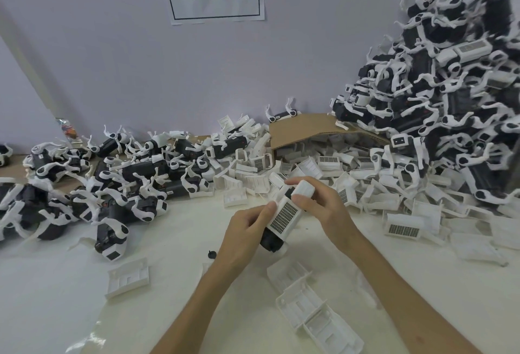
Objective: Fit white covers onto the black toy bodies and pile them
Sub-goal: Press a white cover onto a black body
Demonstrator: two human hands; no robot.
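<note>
Spare covers [318, 317] lie nearest. My left hand [242, 238] grips the body [271, 241] over the table [174, 241]; right hand [323, 207] pinches the cover [287, 215] onto it. I'd align edges, press evenly till seated.

The table [174, 255] holds white covers [128, 277], black toy bodies [180, 189], a cardboard box [304, 131].

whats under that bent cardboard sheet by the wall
Loose white covers, some with gridded labels, lie heaped under the cardboard sheet. How far the heap runs back beneath it is hidden, and the toy pile covers its right end.
</note>
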